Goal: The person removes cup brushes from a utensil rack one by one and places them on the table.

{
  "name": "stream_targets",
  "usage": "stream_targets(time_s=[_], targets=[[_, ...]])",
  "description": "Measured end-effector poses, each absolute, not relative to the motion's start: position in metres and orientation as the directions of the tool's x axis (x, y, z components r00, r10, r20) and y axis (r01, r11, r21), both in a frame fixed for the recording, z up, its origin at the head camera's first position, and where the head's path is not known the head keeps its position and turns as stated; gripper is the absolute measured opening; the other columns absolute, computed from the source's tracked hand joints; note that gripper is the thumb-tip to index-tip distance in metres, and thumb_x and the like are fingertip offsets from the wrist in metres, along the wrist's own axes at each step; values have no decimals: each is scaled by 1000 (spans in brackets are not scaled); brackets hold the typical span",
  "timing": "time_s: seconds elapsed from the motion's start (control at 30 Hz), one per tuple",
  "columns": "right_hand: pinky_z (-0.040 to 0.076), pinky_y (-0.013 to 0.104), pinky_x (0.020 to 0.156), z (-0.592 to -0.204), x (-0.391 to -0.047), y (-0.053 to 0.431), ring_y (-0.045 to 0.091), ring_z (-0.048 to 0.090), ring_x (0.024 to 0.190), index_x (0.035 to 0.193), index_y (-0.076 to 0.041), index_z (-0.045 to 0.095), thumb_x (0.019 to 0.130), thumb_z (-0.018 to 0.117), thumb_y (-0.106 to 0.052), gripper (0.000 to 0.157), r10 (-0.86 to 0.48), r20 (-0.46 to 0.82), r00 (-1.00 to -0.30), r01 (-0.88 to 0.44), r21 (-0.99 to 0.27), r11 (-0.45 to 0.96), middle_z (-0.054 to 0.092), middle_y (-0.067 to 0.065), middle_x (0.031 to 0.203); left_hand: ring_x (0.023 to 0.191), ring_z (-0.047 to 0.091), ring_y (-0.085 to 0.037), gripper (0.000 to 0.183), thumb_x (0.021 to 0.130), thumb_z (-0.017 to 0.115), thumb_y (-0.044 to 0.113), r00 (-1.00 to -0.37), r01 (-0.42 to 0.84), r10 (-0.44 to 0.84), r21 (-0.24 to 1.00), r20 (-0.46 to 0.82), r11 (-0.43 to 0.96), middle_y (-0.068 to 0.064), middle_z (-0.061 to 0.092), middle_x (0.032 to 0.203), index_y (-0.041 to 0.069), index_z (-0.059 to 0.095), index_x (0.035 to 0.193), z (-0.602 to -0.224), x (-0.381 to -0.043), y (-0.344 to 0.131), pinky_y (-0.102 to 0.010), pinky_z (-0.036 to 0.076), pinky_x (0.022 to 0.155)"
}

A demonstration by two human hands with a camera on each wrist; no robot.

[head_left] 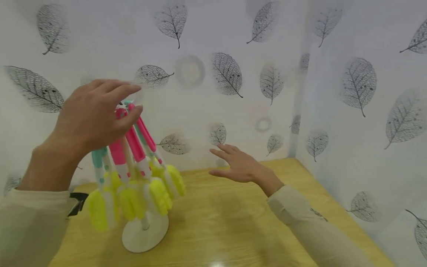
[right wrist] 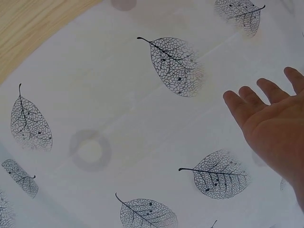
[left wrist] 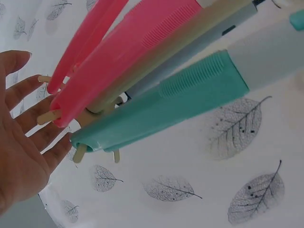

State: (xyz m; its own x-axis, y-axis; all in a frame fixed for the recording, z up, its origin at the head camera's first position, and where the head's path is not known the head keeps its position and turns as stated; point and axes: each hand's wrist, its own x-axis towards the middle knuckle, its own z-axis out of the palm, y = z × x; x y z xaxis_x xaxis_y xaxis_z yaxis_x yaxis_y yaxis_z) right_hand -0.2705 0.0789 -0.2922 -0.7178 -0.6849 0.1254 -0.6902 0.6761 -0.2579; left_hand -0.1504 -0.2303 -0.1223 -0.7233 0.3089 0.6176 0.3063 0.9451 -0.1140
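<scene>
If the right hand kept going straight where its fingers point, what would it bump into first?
Probably the leaf-patterned wall ahead of the right hand. Depth is unclear, so the hanging pink-handled tools farther left might come first.

The left sleeve [head_left: 35, 226] is pale beige, long and plain, ending in a straight cuff [head_left: 43, 195] with a black, angular piece [head_left: 79, 202] jutting out beside it. The right sleeve [head_left: 297, 218] is pale beige too, lightly creased, with a small dark mark [head_left: 318, 214].
</scene>
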Motion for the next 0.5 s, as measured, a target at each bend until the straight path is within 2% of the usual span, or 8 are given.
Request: stream_targets(time_s=[0.23, 0.5], targets=[[19, 53, 109, -292, -269, 64, 26, 10, 144, 152, -30, 22, 87, 34, -74, 80, -696, 134, -706, -701, -272, 659, 12, -1, 159, 121, 43, -44, 48, 94, 54, 36, -765, 234, 245, -97, 596, 967, -19, 52, 132, 11, 53, 136, -127, -153, -247, -63, 35, 92], [15, 51, 111, -289, -268, 41, 25, 7, 144, 152, -31, 22, 87, 30, -74, 79, -721, 137, -679, -725, -276, 631, 14, 0, 159, 125, 41, -44, 59, 97, 41, 49, -813, 153, 148, -39, 564, 987, -20, 49, 136, 6, 53, 135, -138, -156, -254, -65, 39, 84]])
